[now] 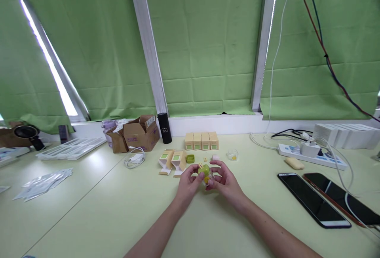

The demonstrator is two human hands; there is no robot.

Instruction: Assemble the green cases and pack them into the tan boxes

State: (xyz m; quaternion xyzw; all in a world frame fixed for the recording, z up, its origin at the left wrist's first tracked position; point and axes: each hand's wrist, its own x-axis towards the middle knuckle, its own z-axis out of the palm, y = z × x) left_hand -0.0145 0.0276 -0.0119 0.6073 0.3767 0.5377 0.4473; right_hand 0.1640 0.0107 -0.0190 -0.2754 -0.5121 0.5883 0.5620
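Between my left hand and my right hand is a small clear container with a green lid and something yellow inside. The fingers of both hands are closed around it, just above the table. Beyond the hands lie a green square cap, a tiny yellow piece, a pale pink piece and a clear cup with a bit of yellow in it. Two opened small cardboard boxes lie left of the cap. Fingers partly cover the held container.
Several small closed boxes stand in a row behind. Farther left are a black cylinder, an open carton and a white cable. Two phones and a power strip with cables lie to the right.
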